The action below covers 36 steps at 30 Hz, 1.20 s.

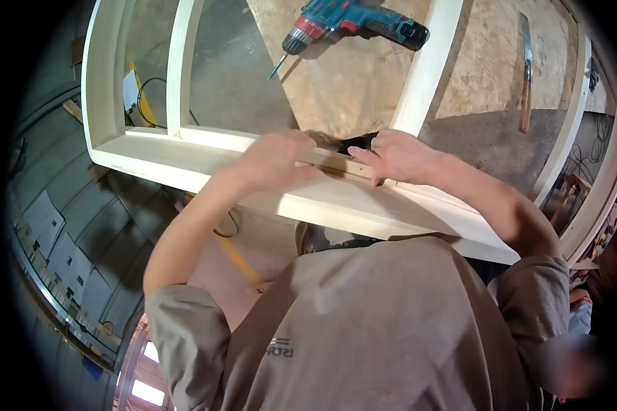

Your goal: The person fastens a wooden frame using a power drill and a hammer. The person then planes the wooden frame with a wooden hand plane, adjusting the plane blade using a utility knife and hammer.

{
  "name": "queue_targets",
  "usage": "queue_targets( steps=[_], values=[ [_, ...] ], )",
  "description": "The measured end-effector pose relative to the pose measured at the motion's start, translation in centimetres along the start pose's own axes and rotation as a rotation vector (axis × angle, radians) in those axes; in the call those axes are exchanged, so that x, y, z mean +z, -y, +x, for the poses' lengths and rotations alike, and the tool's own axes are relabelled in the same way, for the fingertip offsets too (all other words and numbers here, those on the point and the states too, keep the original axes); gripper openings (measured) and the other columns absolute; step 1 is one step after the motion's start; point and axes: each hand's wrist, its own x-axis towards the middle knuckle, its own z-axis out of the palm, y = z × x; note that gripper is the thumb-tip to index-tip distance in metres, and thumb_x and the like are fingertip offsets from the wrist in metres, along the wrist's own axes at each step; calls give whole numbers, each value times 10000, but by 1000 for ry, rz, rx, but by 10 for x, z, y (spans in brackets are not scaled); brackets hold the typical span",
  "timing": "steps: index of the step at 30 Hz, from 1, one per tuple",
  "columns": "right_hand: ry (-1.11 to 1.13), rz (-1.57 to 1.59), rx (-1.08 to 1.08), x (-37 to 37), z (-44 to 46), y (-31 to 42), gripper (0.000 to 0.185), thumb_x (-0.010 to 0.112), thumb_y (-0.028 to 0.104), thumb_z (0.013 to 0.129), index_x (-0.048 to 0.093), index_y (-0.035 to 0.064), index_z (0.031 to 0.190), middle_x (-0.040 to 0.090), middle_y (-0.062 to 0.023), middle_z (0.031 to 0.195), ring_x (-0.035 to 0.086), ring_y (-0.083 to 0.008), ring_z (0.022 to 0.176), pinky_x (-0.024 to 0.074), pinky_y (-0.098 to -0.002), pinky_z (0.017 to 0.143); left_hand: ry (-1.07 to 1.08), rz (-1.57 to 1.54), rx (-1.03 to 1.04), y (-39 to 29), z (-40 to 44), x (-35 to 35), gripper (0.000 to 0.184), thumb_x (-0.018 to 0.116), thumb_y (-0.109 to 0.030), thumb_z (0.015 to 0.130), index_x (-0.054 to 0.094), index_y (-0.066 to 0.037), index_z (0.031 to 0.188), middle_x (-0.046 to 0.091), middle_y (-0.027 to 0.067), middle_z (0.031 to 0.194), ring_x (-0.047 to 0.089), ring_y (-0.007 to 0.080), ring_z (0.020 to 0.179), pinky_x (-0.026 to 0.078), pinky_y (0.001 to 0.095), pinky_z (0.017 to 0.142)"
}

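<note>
Both hands rest at a pale wooden frame (178,161) in front of my body. My left hand (281,159) is at a thin wooden strip (343,166) that lies along the frame's near beam; its fingers are smeared by motion. To the right of it, my right hand (401,157) has its thumb and fingers around the strip's other part, pressing on it. A small dark gap shows behind the strip between the hands. Some fingertips of both hands are hidden behind the wood.
A teal and red drill (343,22) lies on a plywood sheet (343,89) beyond my hands. A saw with a wooden handle (526,75) lies at the upper right. Black cables (600,137) hang at the far right. At the right edge is another person's blurred part (572,366).
</note>
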Motion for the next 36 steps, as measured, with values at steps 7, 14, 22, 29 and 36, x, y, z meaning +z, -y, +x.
queue_targets(
  steps=[7, 14, 22, 29, 36],
  values=[
    [-240, -294, -316, 11, -8, -20, 348, 761, 393, 797, 730, 48, 838, 663, -98, 748, 656, -294, 875, 488, -450, 961, 349, 48, -118, -15, 42, 5, 457, 730, -408, 868, 702, -1, 1074, 696, 205, 1093, 674, 391, 1034, 539, 476, 906],
    [-513, -661, -601, 39, -6, -32, 123, 669, 265, 744, 659, 157, 686, 634, -4, 680, 614, -216, 732, 470, -372, 720, 165, 42, -76, -28, 35, 10, 428, 731, -436, 866, 750, -57, 1064, 709, 240, 1113, 699, 426, 1001, 569, 499, 876],
    [-605, -530, -566, 35, -14, -21, 282, 716, 336, 814, 609, 93, 719, 592, -33, 685, 576, -234, 730, 458, -359, 744, 291, 198, -42, -44, 40, 5, 534, 705, -495, 887, 736, 7, 1066, 716, 238, 1049, 693, 384, 1006, 567, 461, 883],
    [-1008, -434, -87, -30, -83, -29, 61, 631, 108, 799, 637, 62, 838, 649, -90, 848, 664, -302, 845, 534, -473, 586, 324, 243, -83, -47, 41, 4, 588, 690, -574, 882, 737, 5, 976, 731, 204, 1008, 709, 371, 988, 574, 464, 848],
    [-1138, -571, 1161, -103, -172, -200, 393, 672, 342, 913, 669, 4, 1113, 686, -208, 1151, 664, -397, 1080, 542, -516, 897, 288, 182, -99, -15, 42, 17, 585, 724, -624, 821, 748, -62, 978, 731, 183, 1065, 709, 378, 1015, 572, 484, 845]
  ],
)
